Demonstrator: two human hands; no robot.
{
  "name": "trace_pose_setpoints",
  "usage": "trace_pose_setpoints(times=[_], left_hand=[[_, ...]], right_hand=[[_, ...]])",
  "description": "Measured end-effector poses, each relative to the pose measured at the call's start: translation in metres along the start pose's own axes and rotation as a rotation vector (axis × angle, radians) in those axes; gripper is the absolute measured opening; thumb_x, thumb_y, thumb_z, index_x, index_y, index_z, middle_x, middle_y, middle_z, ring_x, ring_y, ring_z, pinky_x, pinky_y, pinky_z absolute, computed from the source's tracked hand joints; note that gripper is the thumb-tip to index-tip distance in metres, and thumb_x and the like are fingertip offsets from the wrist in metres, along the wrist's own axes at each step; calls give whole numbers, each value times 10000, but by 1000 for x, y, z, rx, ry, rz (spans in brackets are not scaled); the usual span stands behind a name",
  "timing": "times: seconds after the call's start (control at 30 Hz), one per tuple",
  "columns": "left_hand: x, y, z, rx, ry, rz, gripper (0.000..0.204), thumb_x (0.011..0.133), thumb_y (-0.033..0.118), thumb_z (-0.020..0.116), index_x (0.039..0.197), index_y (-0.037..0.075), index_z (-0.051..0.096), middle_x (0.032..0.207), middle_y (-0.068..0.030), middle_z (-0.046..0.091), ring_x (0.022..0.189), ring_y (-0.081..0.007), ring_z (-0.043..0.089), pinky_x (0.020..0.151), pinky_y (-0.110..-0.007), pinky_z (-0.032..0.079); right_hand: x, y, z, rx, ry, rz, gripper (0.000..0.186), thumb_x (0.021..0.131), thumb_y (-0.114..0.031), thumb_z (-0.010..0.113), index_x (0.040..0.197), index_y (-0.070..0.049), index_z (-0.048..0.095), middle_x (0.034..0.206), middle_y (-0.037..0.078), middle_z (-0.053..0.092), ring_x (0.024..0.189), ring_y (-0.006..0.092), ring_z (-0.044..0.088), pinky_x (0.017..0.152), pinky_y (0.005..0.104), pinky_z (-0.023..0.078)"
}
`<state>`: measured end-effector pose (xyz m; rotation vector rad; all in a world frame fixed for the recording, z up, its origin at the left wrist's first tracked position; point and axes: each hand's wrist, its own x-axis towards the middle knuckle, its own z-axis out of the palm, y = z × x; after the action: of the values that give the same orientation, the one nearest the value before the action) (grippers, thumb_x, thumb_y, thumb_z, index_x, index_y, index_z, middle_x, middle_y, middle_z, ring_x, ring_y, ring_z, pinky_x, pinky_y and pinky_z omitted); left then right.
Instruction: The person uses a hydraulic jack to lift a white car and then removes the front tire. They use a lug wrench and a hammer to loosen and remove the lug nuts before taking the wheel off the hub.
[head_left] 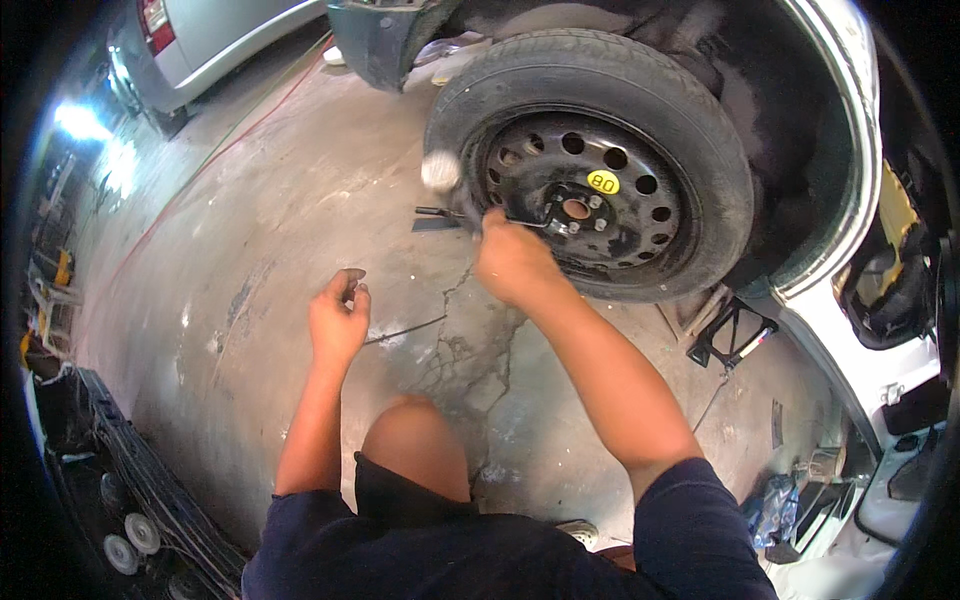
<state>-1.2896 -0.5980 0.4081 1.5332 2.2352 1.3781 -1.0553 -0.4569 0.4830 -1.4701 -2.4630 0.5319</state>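
My right hand (515,265) is closed in front of the wheel's left side. It grips a hammer-like tool with a pale, rounded head (439,172), smeared by motion; my fist hides most of its handle. A thin metal rod (527,224) runs from behind that hand toward the bolts around the hub. The black steel wheel (630,225) carries a dark tyre (715,130) and a round yellow sticker (603,182). Over the floor at the left, my left hand (338,312) has loosely curled fingers, thumb apart, and nothing visible in it.
Black strips (437,219) show left of the wheel. A thin dark rod (405,330) lies on the cracked concrete floor (230,290). A black scissor jack (728,335) stands right of the tyre, near the white car body (830,300). Another car (205,45) is parked far left.
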Motion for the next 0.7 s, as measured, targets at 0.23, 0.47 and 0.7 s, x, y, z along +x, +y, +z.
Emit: trace_pose_setpoints(times=[0.23,0.47,0.7], left_hand=[[71,27,36,-53,-5,279,333,831,92,690,1164,69,698,1079,-194,710,939,-322,692,861,-421,538],[187,17,113,76,-221,323,460,932,395,678,1270,83,683,1217,-215,694,1109,-354,670,961,-422,508],[315,-31,245,-331,86,4,555,1043,489,447,1011,10,725,990,-153,703,911,-230,614,867,-397,462]], right_hand=[[-43,39,67,23,-363,80,419,944,-216,534,1274,39,568,1133,301,683,1079,461,662,941,536,515],[-228,174,152,173,-620,321,393,938,-301,568,1142,32,611,1044,306,687,1018,478,667,888,551,520],[-395,300,134,165,-693,843,418,980,-365,569,1074,42,588,1000,310,696,995,482,679,866,549,531]])
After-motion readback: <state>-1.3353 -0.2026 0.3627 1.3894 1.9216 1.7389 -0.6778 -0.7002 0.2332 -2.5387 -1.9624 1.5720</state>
